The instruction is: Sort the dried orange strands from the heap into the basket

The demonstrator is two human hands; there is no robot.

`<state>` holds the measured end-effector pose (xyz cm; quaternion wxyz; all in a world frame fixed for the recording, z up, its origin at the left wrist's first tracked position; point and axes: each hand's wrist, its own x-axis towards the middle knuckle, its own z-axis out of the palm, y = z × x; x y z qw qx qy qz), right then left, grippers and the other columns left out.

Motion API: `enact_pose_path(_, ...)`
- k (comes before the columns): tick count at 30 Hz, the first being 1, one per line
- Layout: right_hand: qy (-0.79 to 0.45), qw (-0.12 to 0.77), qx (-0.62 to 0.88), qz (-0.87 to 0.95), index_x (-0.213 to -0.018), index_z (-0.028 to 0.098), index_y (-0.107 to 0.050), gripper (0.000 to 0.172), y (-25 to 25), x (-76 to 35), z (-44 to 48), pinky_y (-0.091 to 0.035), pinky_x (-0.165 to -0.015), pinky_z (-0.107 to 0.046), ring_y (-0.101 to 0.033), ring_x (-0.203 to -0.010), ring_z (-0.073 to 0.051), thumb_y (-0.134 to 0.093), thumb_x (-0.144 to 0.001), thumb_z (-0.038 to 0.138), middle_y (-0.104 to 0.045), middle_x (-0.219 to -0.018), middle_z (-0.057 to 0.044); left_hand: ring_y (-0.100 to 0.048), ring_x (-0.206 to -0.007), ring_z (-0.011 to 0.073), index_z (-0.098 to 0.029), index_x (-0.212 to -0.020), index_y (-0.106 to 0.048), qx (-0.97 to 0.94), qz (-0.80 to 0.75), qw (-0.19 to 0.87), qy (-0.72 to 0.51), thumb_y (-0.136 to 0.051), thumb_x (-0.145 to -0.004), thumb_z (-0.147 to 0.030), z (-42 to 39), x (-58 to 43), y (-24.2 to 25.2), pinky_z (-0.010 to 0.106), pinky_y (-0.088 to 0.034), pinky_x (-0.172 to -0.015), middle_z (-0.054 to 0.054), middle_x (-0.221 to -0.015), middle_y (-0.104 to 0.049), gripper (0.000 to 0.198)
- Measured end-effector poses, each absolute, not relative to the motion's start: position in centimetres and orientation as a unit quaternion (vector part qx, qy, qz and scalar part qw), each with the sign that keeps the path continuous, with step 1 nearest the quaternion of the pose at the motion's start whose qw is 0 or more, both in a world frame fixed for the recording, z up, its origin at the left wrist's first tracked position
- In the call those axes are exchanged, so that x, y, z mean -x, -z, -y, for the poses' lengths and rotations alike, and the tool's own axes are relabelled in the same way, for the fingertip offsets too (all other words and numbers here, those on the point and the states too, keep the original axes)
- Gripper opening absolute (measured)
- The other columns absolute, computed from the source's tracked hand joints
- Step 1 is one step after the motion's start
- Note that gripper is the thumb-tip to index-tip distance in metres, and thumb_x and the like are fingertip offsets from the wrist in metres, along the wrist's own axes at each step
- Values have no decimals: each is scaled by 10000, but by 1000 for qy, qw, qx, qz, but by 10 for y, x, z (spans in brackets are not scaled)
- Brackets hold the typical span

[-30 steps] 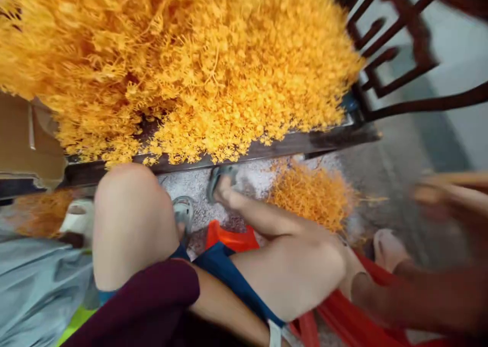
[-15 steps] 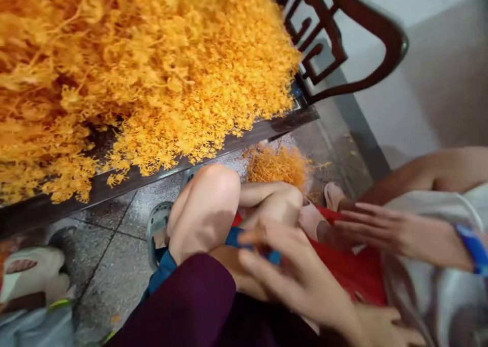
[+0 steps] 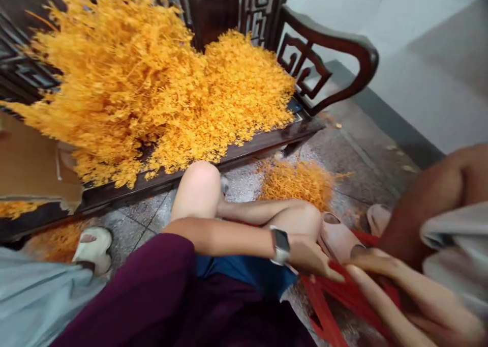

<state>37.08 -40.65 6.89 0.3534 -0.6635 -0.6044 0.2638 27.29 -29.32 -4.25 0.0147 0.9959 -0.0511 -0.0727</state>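
Note:
My left hand [image 3: 310, 258], below a wristwatch [image 3: 281, 245] with a pale band, reaches to the right past my bare knees. Its fingers are pressed together, their tips blurred. From the lower right comes my right hand [image 3: 404, 296], thumb and forefinger closed toward each other close to the left fingertips. Whatever lies between the fingers is too small or blurred to name. Under and behind both hands is a red object [image 3: 324, 311] with strap-like bars, partly covered by the hands.
Bunches of orange-yellow dried-looking flowers [image 3: 163, 92] fill a dark carved wooden bench [image 3: 244, 156]. Cut orange stems [image 3: 297, 181] lie on the tiled floor. A cardboard box [image 3: 34, 158] stands at left. Another person's leg [image 3: 438, 194] is at right, a light shoe [image 3: 93, 248] at left.
My view has pulled back from the flowers, showing more of the bench and the box. My left forearm now stretches right, and both hands meet over the red object. The blue-wristband hand is gone from view.

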Motion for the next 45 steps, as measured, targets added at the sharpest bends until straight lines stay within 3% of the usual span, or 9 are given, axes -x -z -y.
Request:
enact_pose_path(2, -301, 393, 691, 527, -873, 415, -774, 110, -31, -346, 410, -469, -467, -422, -634, -566, -291, -702, -875, 498, -692, -720, -99, -779, -932, 193, -260, -1322, -717, -984, 15, 172, 49, -569, -1027, -308, 262, -227, 54, 337, -581, -651, 130, -1025, -804, 334)
enact_pose_path(5, -422, 419, 676, 435, -836, 292, -719, 269, 20, -316, 422, -476, -491, -348, -579, -531, -221, -619, -967, 505, -611, -639, -53, -777, -866, 275, -155, -1189, -751, -963, -219, 151, 30, -523, -1031, -225, 223, -155, 48, 413, -579, -715, 158, -945, -790, 286)
enact_pose_path(11, -460, 207, 495, 708, -1025, 268, -732, 148, 30, -331, 392, -554, -750, -342, -710, -800, -228, -604, -1025, 342, -734, -902, -57, -699, -978, 242, -244, -1240, -701, -913, -358, 131, -143, -644, -990, -379, 161, -38, -19, 348, -509, -824, 100, -1095, -757, 290)
enact_pose_path(19, -264, 280, 473, 792, -1079, 254, -697, 115, 13, -297, 266, -507, -832, -375, -704, -911, -247, -600, -1031, 296, -753, -992, -65, -412, -537, 156, -208, -630, -597, -667, -592, 127, -435, -693, -945, -520, 116, 98, -27, 270, -285, -522, -4, -521, -438, 454)
enact_pose_path(24, -359, 177, 447, 800, -942, 229, -664, 193, 83, -225, 199, -466, -779, -355, -669, -842, -235, -529, -1055, 308, -721, -904, -57, -609, -732, 142, -201, -1132, -747, -633, -557, 331, -424, -633, -991, -513, 97, 103, 30, 246, -457, -650, 89, -980, -735, 361)
enact_pose_path(27, -449, 141, 441, 765, -895, 214, -641, 266, 150, -201, 200, -463, -771, -338, -664, -822, -223, -481, -1073, 331, -712, -871, -57, -675, -943, 172, -211, -1356, -654, -609, -491, 426, -456, -726, -945, -450, 85, 84, 38, 273, -537, -795, 142, -1340, -681, 481)
enact_pose_path(33, -540, 112, 432, 713, -886, 186, -670, 312, 228, -196, 248, -453, -734, -311, -632, -766, -200, -477, -1050, 368, -700, -825, -57, -689, -756, 158, -143, -1090, -731, -569, -447, 508, -467, -576, -1040, -488, 70, 61, 20, 269, -513, -679, 90, -851, -717, 381)
enact_pose_path(40, -564, 265, 469, 626, -896, 168, -688, 337, 253, -179, 207, -411, -673, -292, -542, -672, -167, -513, -994, 439, -617, -714, -13, -608, -702, 167, -158, -908, -706, -762, -544, 211, -283, -406, -1101, -455, 93, 46, 0, 332, -443, -751, 50, -697, -643, 464)
enact_pose_path(45, -564, 424, 479, 522, -1059, 190, -680, 317, 196, -185, 201, -448, -716, -307, -557, -757, -172, -622, -954, 483, -639, -871, -33, -606, -832, 253, -168, -924, -715, -882, -469, 0, -46, -444, -1072, -358, 134, 8, -9, 389, -381, -799, 93, -751, -642, 363)
